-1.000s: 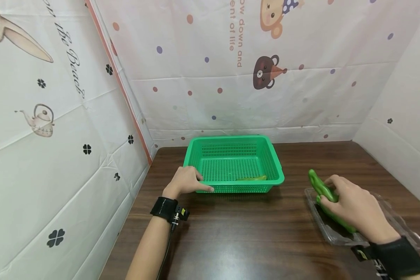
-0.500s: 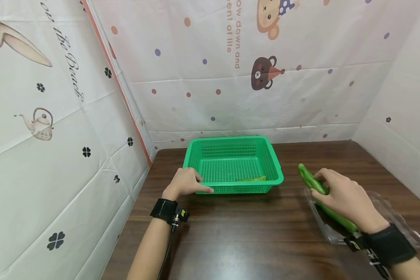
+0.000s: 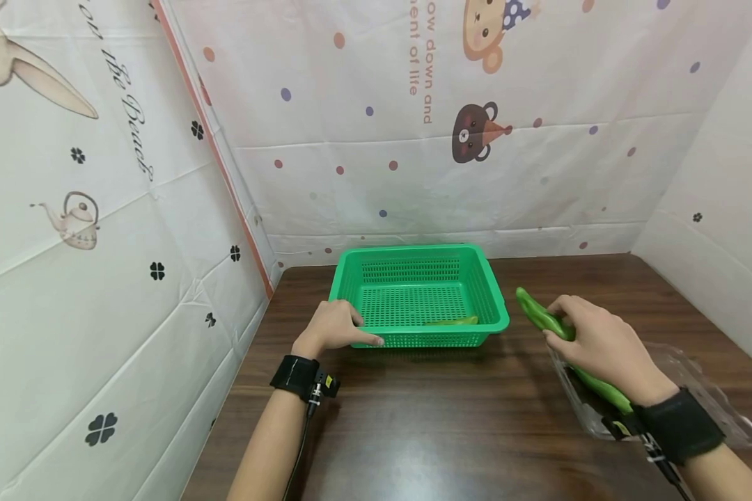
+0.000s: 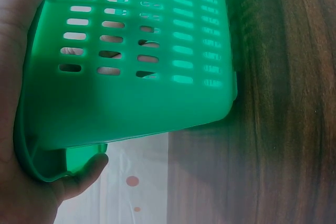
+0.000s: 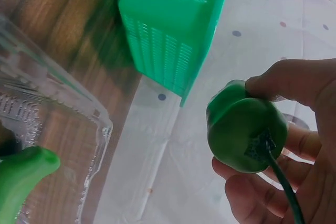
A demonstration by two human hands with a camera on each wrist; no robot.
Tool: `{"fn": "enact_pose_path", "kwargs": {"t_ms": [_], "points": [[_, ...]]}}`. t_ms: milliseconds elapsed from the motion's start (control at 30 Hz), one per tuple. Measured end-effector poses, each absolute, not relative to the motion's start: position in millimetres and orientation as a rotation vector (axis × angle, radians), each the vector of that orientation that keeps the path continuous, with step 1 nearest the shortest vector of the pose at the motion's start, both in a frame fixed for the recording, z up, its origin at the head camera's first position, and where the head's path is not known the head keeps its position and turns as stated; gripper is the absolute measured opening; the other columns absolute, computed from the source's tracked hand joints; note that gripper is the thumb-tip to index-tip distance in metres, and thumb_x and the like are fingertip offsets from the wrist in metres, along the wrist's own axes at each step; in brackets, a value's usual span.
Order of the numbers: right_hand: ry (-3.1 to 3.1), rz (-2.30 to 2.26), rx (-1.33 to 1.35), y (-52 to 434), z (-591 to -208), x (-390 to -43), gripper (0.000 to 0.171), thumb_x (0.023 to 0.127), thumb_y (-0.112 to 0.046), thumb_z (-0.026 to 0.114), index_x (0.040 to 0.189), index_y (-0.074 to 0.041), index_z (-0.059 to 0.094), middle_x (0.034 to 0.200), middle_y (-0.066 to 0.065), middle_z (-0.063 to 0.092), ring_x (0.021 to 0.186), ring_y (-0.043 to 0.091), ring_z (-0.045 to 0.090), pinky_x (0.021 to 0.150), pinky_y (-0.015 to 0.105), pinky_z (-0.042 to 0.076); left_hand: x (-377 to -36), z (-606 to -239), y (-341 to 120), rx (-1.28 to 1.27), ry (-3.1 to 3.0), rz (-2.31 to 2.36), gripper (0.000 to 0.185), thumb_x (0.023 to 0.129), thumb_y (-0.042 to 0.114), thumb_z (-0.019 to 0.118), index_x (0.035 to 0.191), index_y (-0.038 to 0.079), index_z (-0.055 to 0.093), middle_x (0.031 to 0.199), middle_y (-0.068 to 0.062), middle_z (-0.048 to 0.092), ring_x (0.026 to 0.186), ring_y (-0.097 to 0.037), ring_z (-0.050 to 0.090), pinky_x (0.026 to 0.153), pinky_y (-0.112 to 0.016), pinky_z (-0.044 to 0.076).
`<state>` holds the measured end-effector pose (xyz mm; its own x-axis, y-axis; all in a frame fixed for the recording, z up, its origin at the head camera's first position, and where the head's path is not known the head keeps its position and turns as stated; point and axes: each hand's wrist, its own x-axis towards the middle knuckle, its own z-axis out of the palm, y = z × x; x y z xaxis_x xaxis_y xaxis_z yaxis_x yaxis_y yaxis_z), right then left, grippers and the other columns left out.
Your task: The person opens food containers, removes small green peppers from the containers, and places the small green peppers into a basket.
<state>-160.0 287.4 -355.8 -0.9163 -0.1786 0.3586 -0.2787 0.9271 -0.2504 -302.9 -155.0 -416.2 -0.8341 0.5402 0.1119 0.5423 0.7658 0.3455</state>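
My left hand (image 3: 335,325) grips the near left corner of a green plastic basket (image 3: 423,330), thumb along the outside of the rim. The left wrist view shows the slotted basket wall (image 4: 121,98) close beside that hand. Inside the basket lies one yellowish-green pepper (image 3: 454,321). My right hand (image 3: 604,348) holds a long green pepper (image 3: 535,313) between thumb and fingers, its tip toward the basket. Its stem end faces the right wrist camera. Below that hand, a second green pepper (image 3: 604,392) rests in a clear plastic tray (image 3: 695,386), partly hidden by the wrist.
The brown wooden table (image 3: 451,410) bears the basket at the back middle and the tray at the right. A patterned white sheet (image 3: 326,202) hangs behind the table and along both sides. Cabled black bands (image 3: 683,424) wrap both wrists.
The right hand has moved left and away from the body with the pepper, from over the tray toward the basket. The left hand keeps its grip on the basket.
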Motion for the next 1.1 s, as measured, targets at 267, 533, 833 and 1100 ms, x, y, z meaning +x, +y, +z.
{"fn": "enact_pose_path", "kwargs": {"t_ms": [267, 533, 833, 1100], "points": [[-2.772, 0.436, 0.389, 286, -354, -174, 0.029, 0.088, -0.018, 0.077, 0.112, -0.012, 0.062, 0.089, 0.002, 0.063, 0.065, 0.01, 0.048, 0.052, 0.028, 0.035, -305, -418, -155, -0.901, -2.949, -0.577, 0.072, 0.073, 0.077, 0.072, 0.047, 0.023, 0.032, 0.052, 0.014, 0.015, 0.053, -0.007, 0.011, 0.052, -0.027, 0.01], [-2.762, 0.418, 0.434, 278, -351, -188, 0.027, 0.09, -0.016, 0.074, 0.113, -0.01, 0.062, 0.09, 0.004, 0.064, 0.063, 0.012, 0.048, 0.054, 0.03, 0.036, -307, -417, -154, -0.911, -2.944, -0.582, 0.073, 0.072, 0.079, 0.071, 0.047, 0.023, 0.032, 0.052, 0.013, 0.017, 0.053, -0.007, 0.011, 0.052, -0.027, 0.011], [-2.767, 0.394, 0.485, 263, -347, -199, 0.028, 0.089, -0.015, 0.076, 0.114, -0.011, 0.063, 0.097, 0.006, 0.067, 0.07, 0.014, 0.055, 0.059, 0.033, 0.043, -306, -417, -155, -0.915, -2.948, -0.572, 0.073, 0.072, 0.081, 0.069, 0.047, 0.024, 0.03, 0.053, 0.013, 0.016, 0.054, -0.007, 0.011, 0.053, -0.027, 0.011], [-2.765, 0.389, 0.521, 252, -347, -207, 0.029, 0.086, -0.011, 0.078, 0.112, -0.012, 0.066, 0.096, 0.004, 0.069, 0.074, 0.015, 0.057, 0.062, 0.035, 0.046, -304, -416, -155, -0.905, -2.944, -0.582, 0.073, 0.073, 0.078, 0.071, 0.047, 0.024, 0.031, 0.053, 0.013, 0.016, 0.053, -0.008, 0.011, 0.053, -0.027, 0.011]]}}
